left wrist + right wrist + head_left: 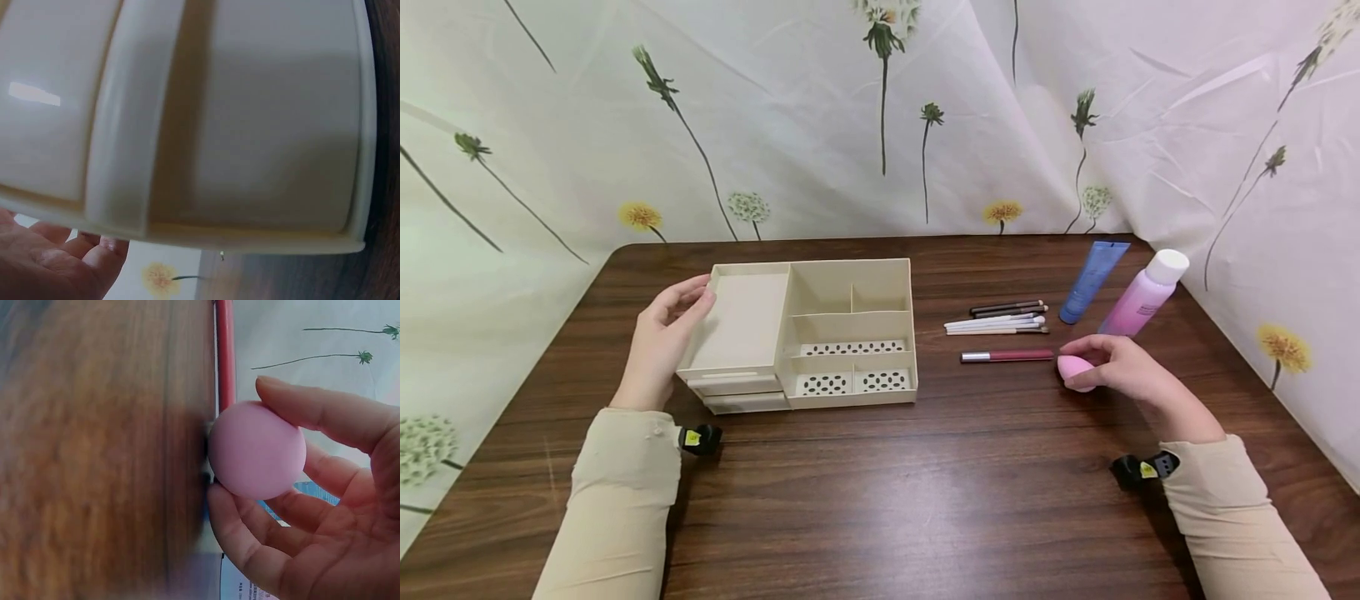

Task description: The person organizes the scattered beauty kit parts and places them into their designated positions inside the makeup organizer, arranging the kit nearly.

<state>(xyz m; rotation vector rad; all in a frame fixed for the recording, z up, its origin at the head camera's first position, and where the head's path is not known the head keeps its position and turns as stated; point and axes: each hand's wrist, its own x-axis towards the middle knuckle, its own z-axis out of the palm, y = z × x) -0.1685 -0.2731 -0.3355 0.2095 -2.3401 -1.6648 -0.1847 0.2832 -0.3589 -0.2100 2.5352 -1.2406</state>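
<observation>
At the left stands a cream desktop organizer [752,321], with a flat-topped drawer section on its left and open compartments on its right. My left hand [662,333] rests against its left side, fingertips near the upper edge. In the left wrist view those fingers [94,262] touch the side wall beside the drawer fronts [275,137]. My right hand [1116,367] pinches a pink makeup sponge [1076,372] between thumb and fingers, low over the table. The right wrist view shows the sponge [257,450] as round and smooth, with the thumb on one side and fingers around the other.
Left of the sponge lies a dark red pen-like tube [1011,356]. Several makeup brushes [996,323] lie behind it. A blue squeeze tube [1092,283] and a pink bottle with a white cap [1142,296] are behind the right hand. A flower-printed cloth [820,125] hangs behind the dark wooden table [850,500].
</observation>
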